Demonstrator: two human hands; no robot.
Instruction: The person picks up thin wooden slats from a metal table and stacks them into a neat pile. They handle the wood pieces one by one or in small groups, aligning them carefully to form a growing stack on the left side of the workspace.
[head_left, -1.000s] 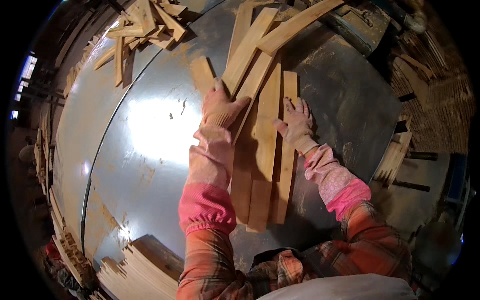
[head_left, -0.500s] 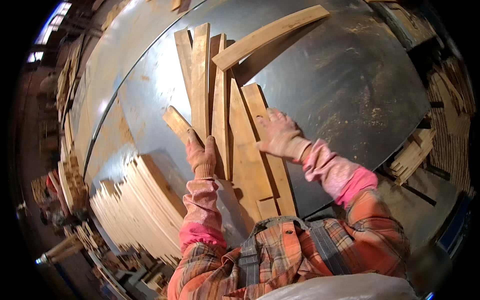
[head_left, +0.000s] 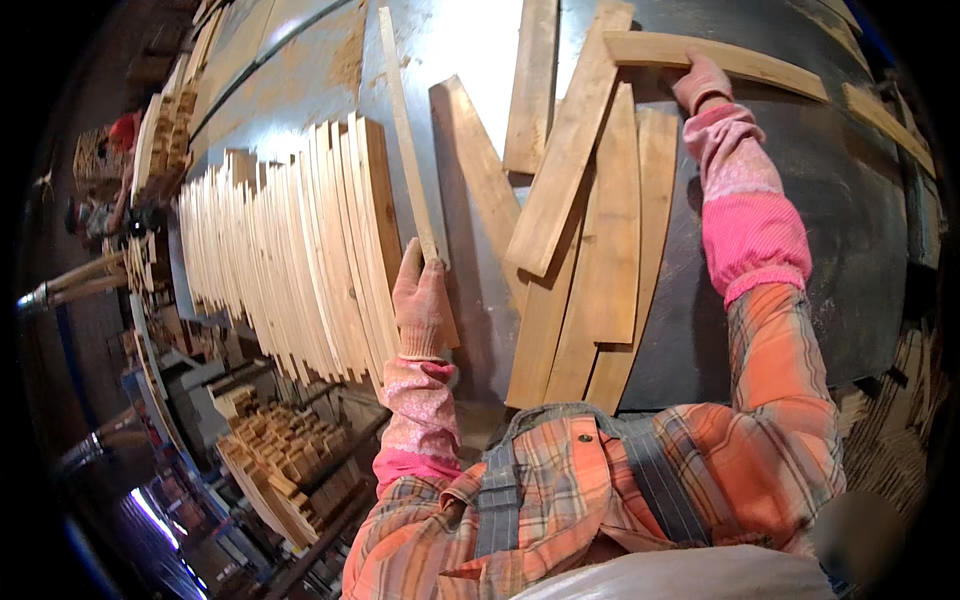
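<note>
My left hand (head_left: pixel 420 300), in a light work glove with a pink sleeve cuff, is closed on the near end of a long wooden slat (head_left: pixel 404 135). The slat stands on its narrow edge, just right of a row of slats (head_left: pixel 310 230) packed side by side. Out at the far right, my right hand (head_left: pixel 702 82) is closed on a curved board (head_left: pixel 760 62), its fingertips hidden behind the wood. Between the hands lie several loose boards (head_left: pixel 612 240), fanned out and partly overlapping on the metal tabletop (head_left: pixel 700 330).
Another board (head_left: pixel 890 125) lies near the table's right edge. Below the table on the left is a stack of short wood pieces (head_left: pixel 285 450). More stacked timber (head_left: pixel 165 135) stands beyond the left side, where a person in red shows small. Sawdust lies on the far tabletop.
My left hand now holds a slat on edge beside the row. My right hand has left the near boards and reached away to the curved board. The view has shifted left.
</note>
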